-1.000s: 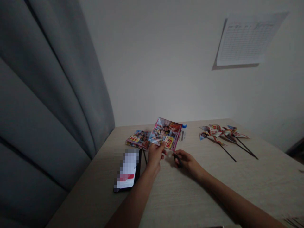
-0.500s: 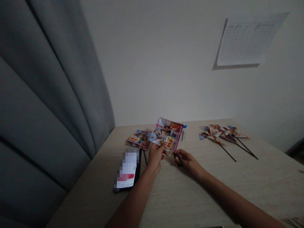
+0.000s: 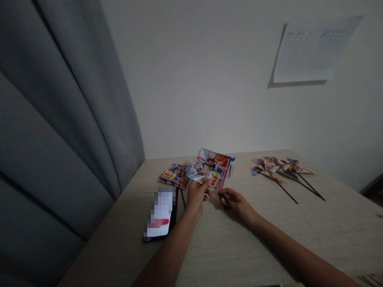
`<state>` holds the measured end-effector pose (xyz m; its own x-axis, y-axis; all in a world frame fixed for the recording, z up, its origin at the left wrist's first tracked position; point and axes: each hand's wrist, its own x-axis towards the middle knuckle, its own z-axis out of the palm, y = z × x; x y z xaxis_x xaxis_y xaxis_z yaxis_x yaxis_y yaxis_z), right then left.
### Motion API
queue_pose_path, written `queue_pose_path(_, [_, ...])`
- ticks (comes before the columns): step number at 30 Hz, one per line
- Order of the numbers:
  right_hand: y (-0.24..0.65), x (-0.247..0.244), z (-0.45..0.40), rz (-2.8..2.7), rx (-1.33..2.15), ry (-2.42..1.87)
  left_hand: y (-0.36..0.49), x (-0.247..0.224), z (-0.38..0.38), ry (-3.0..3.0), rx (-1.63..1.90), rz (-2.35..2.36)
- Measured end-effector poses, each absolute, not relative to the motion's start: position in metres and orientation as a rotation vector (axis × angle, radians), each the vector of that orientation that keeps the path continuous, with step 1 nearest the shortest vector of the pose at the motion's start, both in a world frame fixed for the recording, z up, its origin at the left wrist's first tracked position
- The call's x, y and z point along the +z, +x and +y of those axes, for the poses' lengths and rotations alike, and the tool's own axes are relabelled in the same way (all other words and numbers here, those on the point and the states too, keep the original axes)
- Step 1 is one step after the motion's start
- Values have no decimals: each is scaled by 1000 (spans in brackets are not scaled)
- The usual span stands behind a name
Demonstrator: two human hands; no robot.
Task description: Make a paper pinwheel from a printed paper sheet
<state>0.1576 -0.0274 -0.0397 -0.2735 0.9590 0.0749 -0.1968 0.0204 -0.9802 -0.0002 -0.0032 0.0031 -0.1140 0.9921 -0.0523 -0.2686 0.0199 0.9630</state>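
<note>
My left hand (image 3: 197, 195) is closed on a square of colourful printed paper (image 3: 209, 165), thumb on top, raised a little above the table. A yellow price patch shows near its lower corner. My right hand (image 3: 235, 200) is closed around black-handled scissors (image 3: 225, 200), mostly hidden by the fingers, with their front end at the paper's lower right corner. A small stack of similar printed paper (image 3: 173, 175) lies just left of the held sheet.
A phone (image 3: 161, 215) with a lit screen lies beside my left forearm. Several paper pinwheels (image 3: 273, 167) on dark sticks rest at the right. Behind the held paper is a partly hidden blue and white item (image 3: 231, 169). A grey curtain (image 3: 74, 119) hangs left; dark sticks (image 3: 371, 280) show lower right.
</note>
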Motion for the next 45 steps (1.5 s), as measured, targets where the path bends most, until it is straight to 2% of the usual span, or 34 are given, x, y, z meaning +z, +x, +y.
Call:
queue_pose_path(38, [159,-41,-27,-1242,1520,-881,-1,5,-4,862,1366,1102])
queue_pose_path(45, [159,-49,-24,-1325,1428,-893,-1,5,-4,865,1353,1117])
